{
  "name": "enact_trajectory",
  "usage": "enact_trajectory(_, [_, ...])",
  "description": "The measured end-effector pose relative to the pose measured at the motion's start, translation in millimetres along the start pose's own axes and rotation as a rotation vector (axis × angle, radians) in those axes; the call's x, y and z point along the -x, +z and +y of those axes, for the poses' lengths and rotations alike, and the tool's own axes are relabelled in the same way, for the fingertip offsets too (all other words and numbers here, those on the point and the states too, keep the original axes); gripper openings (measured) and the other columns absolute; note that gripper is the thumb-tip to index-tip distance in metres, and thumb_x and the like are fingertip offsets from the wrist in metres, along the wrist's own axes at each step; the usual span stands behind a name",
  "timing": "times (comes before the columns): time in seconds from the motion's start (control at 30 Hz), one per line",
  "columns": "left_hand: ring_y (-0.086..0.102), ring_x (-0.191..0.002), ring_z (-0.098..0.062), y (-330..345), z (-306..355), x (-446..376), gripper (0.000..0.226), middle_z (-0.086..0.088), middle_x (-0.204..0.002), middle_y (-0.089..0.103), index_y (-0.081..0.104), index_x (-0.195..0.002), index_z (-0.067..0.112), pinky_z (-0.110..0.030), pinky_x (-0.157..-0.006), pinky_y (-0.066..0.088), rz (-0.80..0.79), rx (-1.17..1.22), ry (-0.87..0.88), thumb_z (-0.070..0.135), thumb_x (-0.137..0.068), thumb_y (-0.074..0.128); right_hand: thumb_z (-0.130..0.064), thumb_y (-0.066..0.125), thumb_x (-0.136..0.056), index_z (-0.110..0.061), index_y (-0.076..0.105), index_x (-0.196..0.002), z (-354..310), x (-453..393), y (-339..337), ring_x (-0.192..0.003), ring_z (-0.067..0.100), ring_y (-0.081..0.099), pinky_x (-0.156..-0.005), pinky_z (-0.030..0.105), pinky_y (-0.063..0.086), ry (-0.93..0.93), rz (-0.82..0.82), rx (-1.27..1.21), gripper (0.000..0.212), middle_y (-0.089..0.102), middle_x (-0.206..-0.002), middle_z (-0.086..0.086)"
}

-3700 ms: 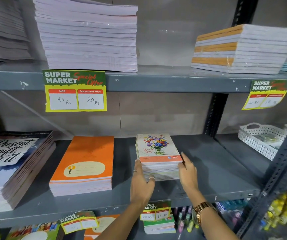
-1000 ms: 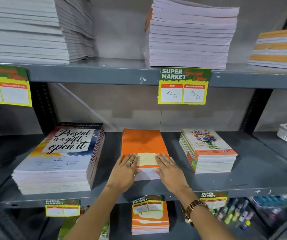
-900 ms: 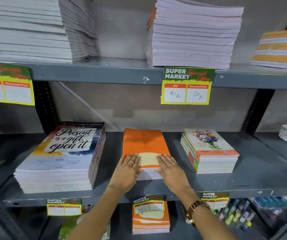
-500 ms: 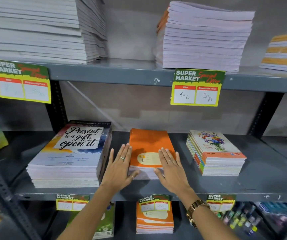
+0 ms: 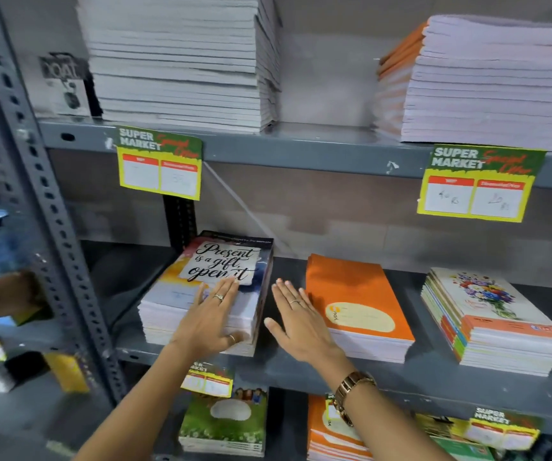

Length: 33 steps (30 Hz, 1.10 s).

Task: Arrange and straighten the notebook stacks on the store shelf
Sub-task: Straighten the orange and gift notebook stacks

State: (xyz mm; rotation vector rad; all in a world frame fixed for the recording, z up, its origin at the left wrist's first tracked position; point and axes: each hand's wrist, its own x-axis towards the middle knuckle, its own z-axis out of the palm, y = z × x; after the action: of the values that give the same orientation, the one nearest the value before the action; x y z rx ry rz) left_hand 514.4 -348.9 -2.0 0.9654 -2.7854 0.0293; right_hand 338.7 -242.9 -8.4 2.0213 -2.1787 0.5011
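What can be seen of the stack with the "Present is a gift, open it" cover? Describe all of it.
The "Present is a gift" stack lies flat at the left of the middle shelf, thick white page edges forward, dark spines on its right. The glossy top cover mixes yellow, blue and red. The left hand lies on its front right corner; the right hand hovers beside it.

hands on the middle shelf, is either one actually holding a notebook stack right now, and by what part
Nothing is gripped. The left hand lies flat on the quote-cover stack, at its front right corner. The right hand is open between stacks.
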Motion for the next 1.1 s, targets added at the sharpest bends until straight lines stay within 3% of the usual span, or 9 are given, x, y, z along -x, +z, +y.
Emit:
enact_trajectory(0.1, [-0.003, -0.147, -0.019, -2.6, -26.5, 13.0, 0.126, -0.006, -0.159, -0.002, -0.003, -0.147, 0.010, -0.043, -0.120, -0.003, -0.009, 0.001, -0.038, 0.091, -0.051, -0.011, -0.044, 0.031, -0.098, -0.010, 0.004, -0.150, -20.0, -15.9, 6.5, -0.148, 0.017, -0.002, -0.117, 0.030, -0.006, -0.061, -0.061, -0.016, 0.068, 0.001, -0.160, 0.005])
enact_trajectory(0.17, [-0.001, -0.147, -0.019, -2.0, -40.0, 19.3, 0.129, -0.006, -0.159, 0.004, 0.002, -0.148, 0.012, -0.040, -0.120, -0.001, 0.020, -0.012, -0.064, 0.090, -0.048, -0.017, -0.044, 0.031, -0.098, -0.010, 0.004, -0.150, -29.0, -23.1, 9.6, -0.148, 0.016, -0.002, -0.118, 0.029, -0.006, -0.080, -0.085, -0.032, 0.068, 0.002, -0.160, 0.006])
enact_trajectory(0.37, [0.009, -0.147, -0.019, -4.5, -59.1, 28.6, 0.122, -0.007, -0.158, 0.015, 0.013, -0.147, 0.011, -0.036, -0.120, 0.005, 0.059, 0.049, -0.091, 0.087, -0.056, -0.015, -0.045, 0.030, -0.099, -0.009, 0.007, -0.150, -42.0, -33.5, 20.3, -0.148, 0.016, 0.000, -0.119, 0.029, -0.003, -0.080, -0.150, -0.060, 0.067, 0.004, -0.160, 0.007])
enact_trajectory(0.43, [0.009, -0.146, -0.018, -4.4, -60.9, 29.7, 0.115, -0.006, -0.158, 0.016, 0.015, -0.147, 0.012, -0.035, -0.120, 0.005, 0.055, 0.078, -0.091, 0.086, -0.062, -0.005, -0.044, 0.030, -0.099, -0.009, 0.008, -0.150, -43.1, -33.8, 23.9, -0.148, 0.016, 0.000, -0.119, 0.028, 0.001, -0.060, -0.148, -0.088, 0.066, 0.006, -0.160, 0.006])
enact_trajectory(0.63, [0.008, -0.146, -0.014, 0.5, -66.1, 27.2, 0.069, -0.001, -0.158, 0.015, 0.016, -0.147, 0.017, -0.032, -0.120, 0.004, 0.062, 0.130, -0.091, 0.053, -0.092, 0.036, -0.044, 0.030, -0.099, -0.009, 0.013, -0.150, -43.1, -33.8, 30.0, -0.147, 0.017, 0.007, -0.118, 0.028, 0.000, -0.069, -0.099, -0.056, 0.064, 0.013, -0.159, 0.007])
enact_trajectory(0.7, [0.009, -0.146, -0.013, 0.9, -66.8, 27.5, 0.064, 0.001, -0.158, 0.016, 0.018, -0.147, 0.019, -0.032, -0.120, 0.006, 0.079, 0.150, -0.097, 0.046, -0.094, 0.041, -0.044, 0.031, -0.099, -0.009, 0.015, -0.150, -43.1, -33.0, 30.8, -0.147, 0.017, 0.008, -0.119, 0.027, 0.003, -0.066, -0.091, -0.068, 0.063, 0.014, -0.159, 0.007])
enact_trajectory(0.87, [0.013, -0.146, -0.014, 2.1, -66.3, 29.7, 0.061, 0.000, -0.157, 0.021, 0.023, -0.146, 0.019, -0.033, -0.119, 0.010, 0.101, 0.175, -0.106, 0.048, -0.094, 0.036, -0.043, 0.030, -0.100, -0.011, 0.016, -0.149, -45.3, -29.7, 32.9, -0.147, 0.016, 0.009, -0.118, 0.025, 0.005, -0.051, -0.075, -0.100, 0.061, 0.016, -0.159, 0.005])
enact_trajectory(1.1, [0.017, -0.145, -0.017, 3.4, -64.3, 31.1, 0.096, -0.002, -0.155, 0.025, 0.027, -0.144, 0.017, -0.035, -0.118, 0.012, 0.112, 0.198, -0.132, 0.078, -0.073, 0.005, -0.042, 0.031, -0.099, -0.012, 0.018, -0.149, -45.9, -29.2, 34.4, -0.147, 0.016, 0.010, -0.117, 0.025, 0.006, -0.046, -0.061, -0.103, 0.060, 0.017, -0.159, 0.004])
